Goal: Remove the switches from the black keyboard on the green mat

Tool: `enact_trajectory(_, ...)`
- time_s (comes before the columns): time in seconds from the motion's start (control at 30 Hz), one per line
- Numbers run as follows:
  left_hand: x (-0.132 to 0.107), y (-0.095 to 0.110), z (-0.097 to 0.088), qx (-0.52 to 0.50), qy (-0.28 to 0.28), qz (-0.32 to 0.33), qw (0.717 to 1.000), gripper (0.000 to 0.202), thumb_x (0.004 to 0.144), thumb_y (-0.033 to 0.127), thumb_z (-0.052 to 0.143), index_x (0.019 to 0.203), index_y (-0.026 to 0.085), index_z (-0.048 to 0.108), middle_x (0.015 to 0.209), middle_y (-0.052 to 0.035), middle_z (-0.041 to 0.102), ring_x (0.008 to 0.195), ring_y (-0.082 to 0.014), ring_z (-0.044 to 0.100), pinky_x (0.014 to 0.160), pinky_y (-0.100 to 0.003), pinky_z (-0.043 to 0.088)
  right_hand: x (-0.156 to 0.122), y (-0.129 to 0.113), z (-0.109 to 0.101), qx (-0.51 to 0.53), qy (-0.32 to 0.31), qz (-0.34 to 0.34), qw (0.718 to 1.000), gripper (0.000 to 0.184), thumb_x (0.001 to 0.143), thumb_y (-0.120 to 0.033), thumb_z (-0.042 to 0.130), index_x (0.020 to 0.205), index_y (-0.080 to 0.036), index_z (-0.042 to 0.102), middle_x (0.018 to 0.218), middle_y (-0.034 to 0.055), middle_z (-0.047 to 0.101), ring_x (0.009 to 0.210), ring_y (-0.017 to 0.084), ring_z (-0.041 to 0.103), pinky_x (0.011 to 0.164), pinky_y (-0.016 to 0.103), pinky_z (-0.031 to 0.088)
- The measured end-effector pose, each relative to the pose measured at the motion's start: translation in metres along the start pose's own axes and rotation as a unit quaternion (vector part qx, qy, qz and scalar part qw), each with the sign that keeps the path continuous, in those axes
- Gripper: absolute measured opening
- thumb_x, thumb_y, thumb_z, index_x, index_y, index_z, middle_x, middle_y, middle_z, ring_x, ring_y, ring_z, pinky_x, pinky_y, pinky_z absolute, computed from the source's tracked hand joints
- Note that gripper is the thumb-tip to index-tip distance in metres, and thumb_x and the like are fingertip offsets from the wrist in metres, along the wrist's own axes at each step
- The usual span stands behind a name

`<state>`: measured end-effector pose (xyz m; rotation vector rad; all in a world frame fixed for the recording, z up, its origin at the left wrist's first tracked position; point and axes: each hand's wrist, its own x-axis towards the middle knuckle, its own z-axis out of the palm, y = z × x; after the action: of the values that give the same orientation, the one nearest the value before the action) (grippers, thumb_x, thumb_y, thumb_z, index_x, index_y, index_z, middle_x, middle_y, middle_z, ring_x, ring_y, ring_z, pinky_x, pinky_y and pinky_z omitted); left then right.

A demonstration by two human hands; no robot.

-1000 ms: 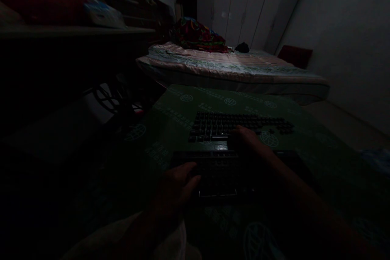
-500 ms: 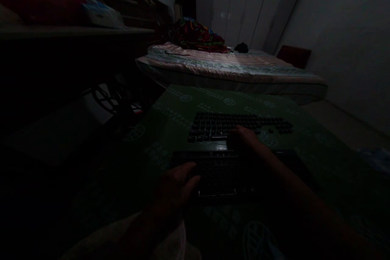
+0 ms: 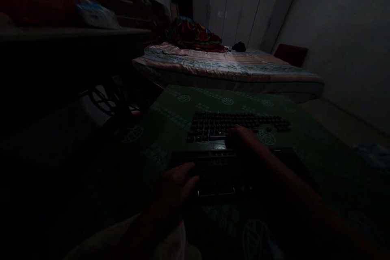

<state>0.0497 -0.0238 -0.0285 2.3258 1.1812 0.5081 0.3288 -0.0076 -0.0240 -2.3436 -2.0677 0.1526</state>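
A dark keyboard base [image 3: 217, 178] lies on a green printed mat [image 3: 164, 130]; its details are mostly lost in shadow. My left hand [image 3: 178, 180] grips its left end, fingers on top and thumb toward the near side. Beyond the base, loose black keycaps [image 3: 225, 122] are laid out in rows like a keyboard's layout. At the front row, by the long space bar keycap [image 3: 217, 137], my right hand [image 3: 242, 137] reaches down with its fingers bent together. Its fingertips are dark, and what they pinch, if anything, is hidden.
A bed [image 3: 228, 63] with a patterned red blanket [image 3: 195, 34] stands beyond the mat's far edge. To the left is a dark shelf [image 3: 128, 31] with red and blue things on it, and a spoked wheel [image 3: 102, 99] below. Pale cabinets [image 3: 228, 4] line the back.
The whole view has shifted slightly. Both hands keep nearly the same places, the left at the keyboard base and the right at the front row of keycaps.
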Motion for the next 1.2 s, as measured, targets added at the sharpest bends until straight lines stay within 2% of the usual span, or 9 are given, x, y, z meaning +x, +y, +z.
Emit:
enact_trajectory(0.17,-0.001,-0.002,0.001,0.006,0.010,-0.006,1.000,0.034,0.076,0.036,0.049,0.102,0.019,0.063,0.102,-0.0046,0.069,0.091,-0.0194,0.064,0.083,-0.029,0.050,-0.003,0.004,-0.001,0.022,0.030,-0.005,0.999,0.029,0.082,-0.029,0.051,0.107,-0.025,0.064,0.104,0.0061,0.062,0.085,0.018,0.060,0.064,0.023,0.039)
enact_trajectory(0.3,0.000,-0.002,0.001,-0.002,0.003,-0.013,1.000,0.037,0.076,0.037,0.048,0.104,0.018,0.063,0.103,-0.0050,0.068,0.092,-0.0197,0.064,0.083,-0.029,0.050,-0.017,0.012,-0.008,0.059,0.120,0.010,0.991,0.023,0.086,-0.032,0.047,0.091,-0.021,0.067,0.092,0.0069,0.064,0.079,0.017,0.060,0.063,0.023,0.039)
enact_trajectory(0.4,0.003,-0.001,0.000,-0.004,-0.010,-0.016,1.000,0.037,0.076,0.037,0.048,0.104,0.019,0.063,0.102,-0.0053,0.068,0.093,-0.0195,0.064,0.083,-0.028,0.050,-0.038,0.015,-0.020,0.170,0.218,0.015,0.961,0.032,0.089,-0.036,0.039,0.084,-0.019,0.065,0.082,0.0060,0.065,0.073,0.016,0.060,0.063,0.024,0.041)
enact_trajectory(0.5,0.005,0.001,-0.001,-0.005,-0.010,-0.024,1.000,0.035,0.075,0.035,0.048,0.102,0.021,0.063,0.101,-0.0040,0.069,0.092,-0.0194,0.064,0.082,-0.029,0.050,-0.071,0.013,-0.032,0.284,0.256,0.037,0.923,0.044,0.090,-0.046,0.031,0.081,-0.018,0.064,0.069,0.0037,0.063,0.058,0.014,0.057,0.056,0.024,0.041)
enact_trajectory(0.67,0.007,0.005,-0.004,-0.028,0.007,-0.031,0.999,0.037,0.074,0.040,0.047,0.101,0.020,0.063,0.103,-0.0043,0.068,0.093,-0.0206,0.063,0.082,-0.031,0.050,-0.141,0.007,-0.033,0.386,0.229,0.059,0.892,0.053,0.086,-0.059,0.031,0.086,-0.018,0.066,0.072,0.0049,0.064,0.061,0.016,0.058,0.054,0.025,0.044)
enact_trajectory(0.8,0.008,0.008,-0.008,-0.039,0.020,-0.024,0.999,0.038,0.074,0.041,0.047,0.101,0.020,0.063,0.103,-0.0050,0.068,0.092,-0.0203,0.063,0.083,-0.031,0.049,-0.195,0.006,-0.019,0.424,0.178,0.083,0.884,0.055,0.082,-0.063,0.033,0.082,-0.022,0.069,0.078,0.0056,0.067,0.067,0.019,0.061,0.057,0.028,0.048)
enact_trajectory(0.9,0.010,0.009,-0.008,-0.041,0.028,-0.024,0.998,0.035,0.074,0.040,0.047,0.099,0.022,0.063,0.100,-0.0031,0.069,0.089,-0.0195,0.064,0.081,-0.030,0.050,-0.231,0.005,-0.005,0.425,0.182,0.131,0.877,0.052,0.081,-0.062,0.033,0.083,-0.026,0.071,0.081,0.0060,0.069,0.070,0.021,0.063,0.061,0.031,0.050)
enact_trajectory(1.03,0.011,0.009,-0.006,-0.046,0.025,-0.023,0.998,0.038,0.074,0.041,0.046,0.099,0.018,0.063,0.099,-0.0059,0.069,0.090,-0.0201,0.064,0.080,-0.029,0.049,-0.268,0.008,0.011,0.414,0.171,0.186,0.874,0.052,0.079,-0.062,0.035,0.079,-0.026,0.071,0.082,0.0073,0.071,0.074,0.024,0.064,0.066,0.034,0.052)
enact_trajectory(1.2,0.012,0.009,-0.004,-0.047,0.003,-0.005,0.999,0.040,0.074,0.042,0.047,0.101,0.017,0.063,0.101,-0.0063,0.068,0.092,-0.0202,0.063,0.082,-0.029,0.049,-0.298,0.002,0.023,0.388,0.138,0.188,0.891,0.050,0.077,-0.063,0.034,0.072,-0.028,0.070,0.064,0.0047,0.067,0.056,0.020,0.061,0.055,0.030,0.050)
